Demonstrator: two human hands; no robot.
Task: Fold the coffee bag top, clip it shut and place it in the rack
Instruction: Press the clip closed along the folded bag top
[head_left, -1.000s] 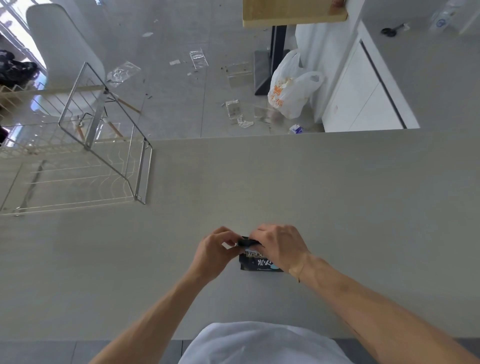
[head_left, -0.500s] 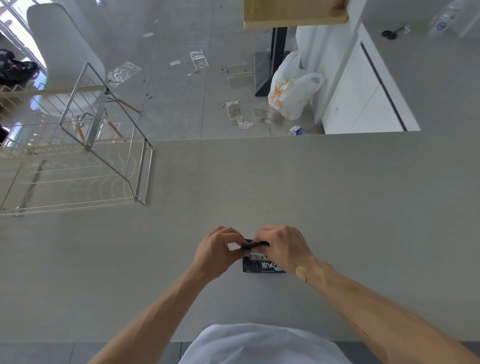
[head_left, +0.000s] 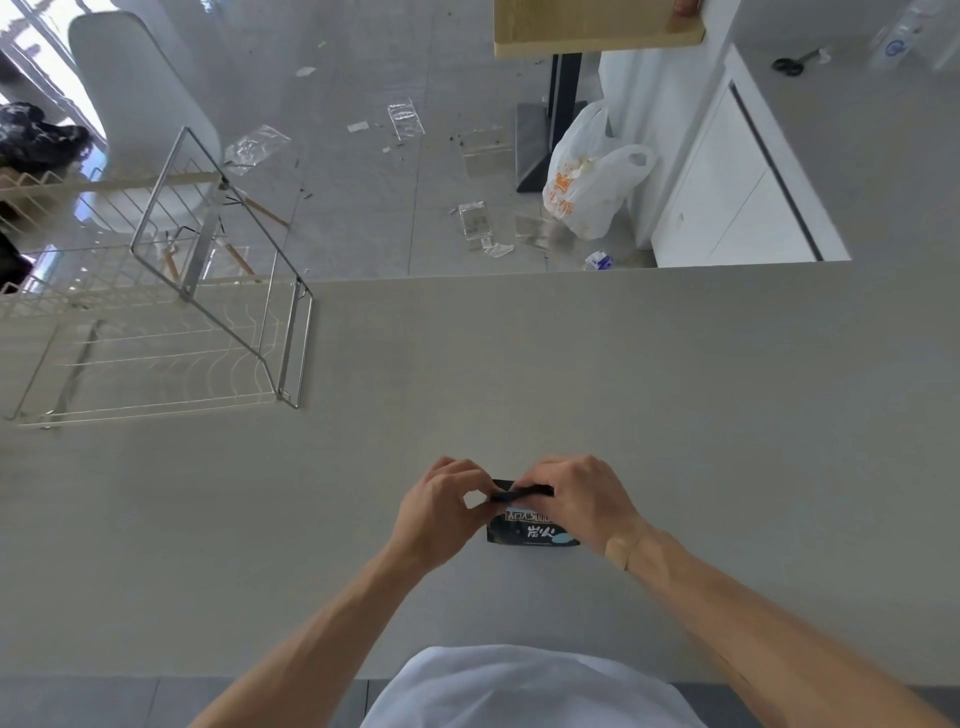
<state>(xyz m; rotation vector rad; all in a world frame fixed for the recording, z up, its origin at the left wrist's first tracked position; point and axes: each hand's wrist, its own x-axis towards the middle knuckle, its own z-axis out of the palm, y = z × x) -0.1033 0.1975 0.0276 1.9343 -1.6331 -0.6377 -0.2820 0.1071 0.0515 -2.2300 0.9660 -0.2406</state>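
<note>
While bag (head_left: 530, 531) lies flat — L hand (head_left: 441, 512), R hand (head_left: 582, 501) both pinch folded top.

Your counter (head_left: 623, 374) lies bare between the hands near you and the wire rack (head_left: 156, 338) at the far left, so that path is open. The rack's tilted metal frame (head_left: 218, 244) leans over its right side. To the right, the counter is bare too.

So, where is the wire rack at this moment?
In the head view the wire rack stands on the counter at the far left, well away from the coffee bag, which both hands hold.
</note>
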